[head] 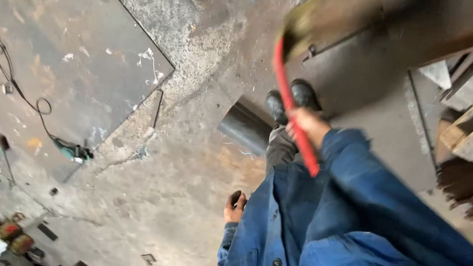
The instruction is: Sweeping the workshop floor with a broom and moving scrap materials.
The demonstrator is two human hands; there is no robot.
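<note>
Head view: right hand [307, 126] grips red-handled brush [291, 106] (blurred); left hand [235, 206] hangs.

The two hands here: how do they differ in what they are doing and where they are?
The right hand is raised out in front and closed around a red-handled brush, while the left hand hangs low at the side. The right hand's grip is plain to see; the left hand seems to hold something small and dark, too blurred to name. Both come out of blue work-jacket sleeves.
</note>
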